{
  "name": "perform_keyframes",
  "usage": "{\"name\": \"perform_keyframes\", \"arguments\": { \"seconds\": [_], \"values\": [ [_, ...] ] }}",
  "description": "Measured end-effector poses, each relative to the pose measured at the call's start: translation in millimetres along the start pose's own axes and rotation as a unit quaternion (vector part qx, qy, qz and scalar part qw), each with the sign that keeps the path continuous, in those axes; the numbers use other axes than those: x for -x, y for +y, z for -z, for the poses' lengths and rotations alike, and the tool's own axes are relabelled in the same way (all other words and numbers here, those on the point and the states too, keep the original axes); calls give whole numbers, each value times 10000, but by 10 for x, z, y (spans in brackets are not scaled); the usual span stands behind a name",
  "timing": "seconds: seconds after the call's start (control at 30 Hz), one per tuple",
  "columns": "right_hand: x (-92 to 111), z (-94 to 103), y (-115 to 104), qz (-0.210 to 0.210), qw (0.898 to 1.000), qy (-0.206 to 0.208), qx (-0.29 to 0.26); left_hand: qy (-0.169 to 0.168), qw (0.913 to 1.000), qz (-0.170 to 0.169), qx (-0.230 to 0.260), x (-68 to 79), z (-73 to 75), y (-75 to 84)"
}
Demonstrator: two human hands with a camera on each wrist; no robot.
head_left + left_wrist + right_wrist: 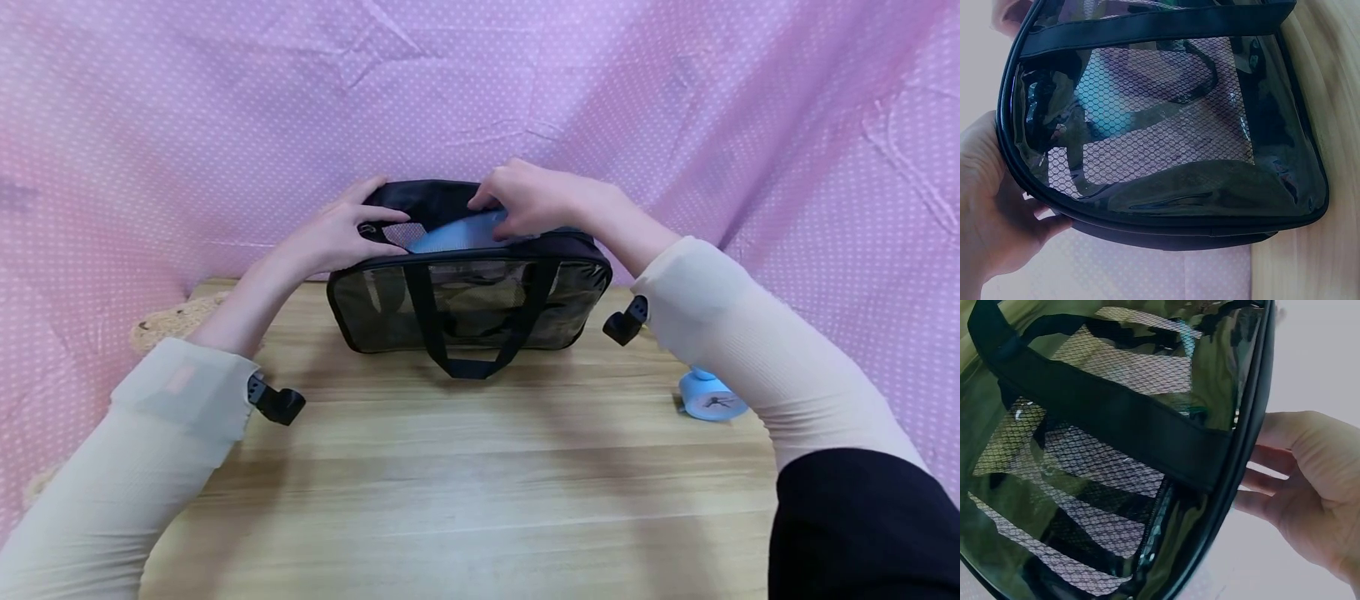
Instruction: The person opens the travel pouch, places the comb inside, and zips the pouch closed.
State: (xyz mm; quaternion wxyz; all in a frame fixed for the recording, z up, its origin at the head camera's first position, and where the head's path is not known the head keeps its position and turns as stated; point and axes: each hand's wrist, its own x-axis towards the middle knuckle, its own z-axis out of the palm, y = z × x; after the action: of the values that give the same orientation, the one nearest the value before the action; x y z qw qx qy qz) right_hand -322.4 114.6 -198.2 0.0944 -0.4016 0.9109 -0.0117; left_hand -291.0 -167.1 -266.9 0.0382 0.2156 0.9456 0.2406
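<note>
A black bag [468, 304] with clear panels stands upright, its top unzipped and a strap handle hanging down its front. At the left end of the opening my left hand [341, 229] grips the bag, thumb along the front rim and fingers spread toward the back. A smooth light blue thing [457, 233] lies in the opening, its lower part hidden by the bag. My right hand [536, 200] reaches in from the right and pinches this blue thing near its right end. In the right wrist view the right hand's fingertips [1257, 465] disappear behind the bag's top edge.
A small light blue alarm clock [711, 398] stands on the wooden table [465, 483] at the right, beside the right sleeve. Something beige and fuzzy [176, 321] lies at the left, partly behind the left forearm. Pink dotted cloth [465, 100] hangs behind the bag.
</note>
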Motion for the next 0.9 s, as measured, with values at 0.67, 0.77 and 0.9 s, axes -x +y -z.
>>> {"name": "perform_keyframes", "arguments": {
  "seconds": [0.67,0.77,0.9],
  "values": [
    [12,-29,72,30,9997,175,-138,144,9997,-144,167,-22,-12,-33],
    [-18,-28,68,38,9994,242,-230,185,9996,-161,165,-19,-4,-50],
    [-54,-8,58,7,9988,368,-329,153,9995,-217,157,-14,3,-71]
  ]
}}
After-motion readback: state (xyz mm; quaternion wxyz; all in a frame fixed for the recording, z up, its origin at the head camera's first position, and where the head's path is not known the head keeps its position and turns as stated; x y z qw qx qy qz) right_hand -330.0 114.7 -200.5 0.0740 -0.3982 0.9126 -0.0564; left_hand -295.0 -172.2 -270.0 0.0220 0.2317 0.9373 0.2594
